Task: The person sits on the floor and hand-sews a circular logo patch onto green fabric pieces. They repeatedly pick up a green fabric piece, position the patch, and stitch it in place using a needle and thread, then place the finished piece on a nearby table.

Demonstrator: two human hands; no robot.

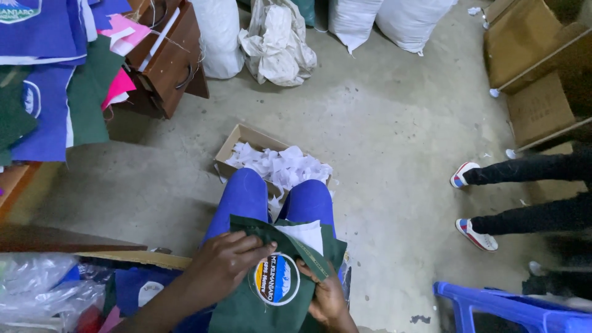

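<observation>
A seated person in bright blue trousers works a dark green felt bag with a round printed mountain badge across the lap, at 6 o'clock in the head view. The left hand lies on top of the bag, fingers pressed together and curled over a folded edge of the felt just beside the badge. The right hand, at 5 o'clock, grips the bag's lower right side from beneath, thumb on top pinching the cloth; its other fingers are hidden. Beyond the knees, at centre, stands an open brown cardboard box heaped with white paper scraps. Blue, green and pink felt pieces hang over a table at 10 o'clock, beside a brown wooden drawer unit. At 3 o'clock, another person's black-trousered legs and striped trainers rest on the grey concrete floor.
</observation>
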